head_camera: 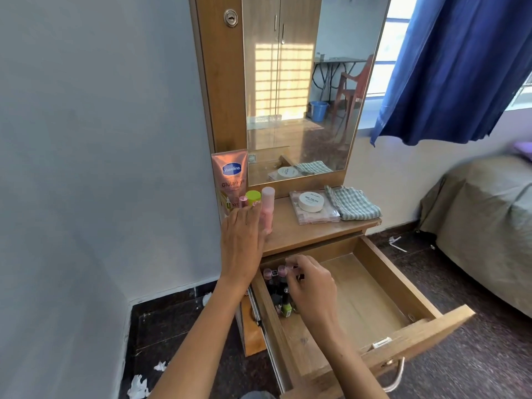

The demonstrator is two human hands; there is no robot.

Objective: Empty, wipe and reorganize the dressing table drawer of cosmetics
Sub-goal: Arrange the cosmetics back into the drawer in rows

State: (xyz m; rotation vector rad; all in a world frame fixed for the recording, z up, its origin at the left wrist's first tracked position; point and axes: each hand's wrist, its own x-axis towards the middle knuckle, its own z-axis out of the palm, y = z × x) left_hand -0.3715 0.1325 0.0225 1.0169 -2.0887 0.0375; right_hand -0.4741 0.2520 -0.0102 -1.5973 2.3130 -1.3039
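Note:
The wooden drawer [383, 286] stands pulled out under the dressing table top [302, 234]. Several nail polish bottles [283, 305] are packed in its far left corner. My right hand [312, 286] reaches into that corner, its fingers pinching a pink-capped bottle [290, 269]. My left hand [244, 240] is over the table top's left end, its thumb and fingers around a pale pink bottle [267, 210]. Behind it stand a Vaseline tube [230, 180], a green-capped bottle [253, 195] and a small pink-capped bottle [243, 200].
A clear case with a white round nail polish remover tub [311, 201] and a folded checked cloth [352, 203] lie on the top's right side. The mirror [302, 87] rises behind. Crumpled tissues [138, 385] lie on the dark floor; a bed [483, 226] stands at right.

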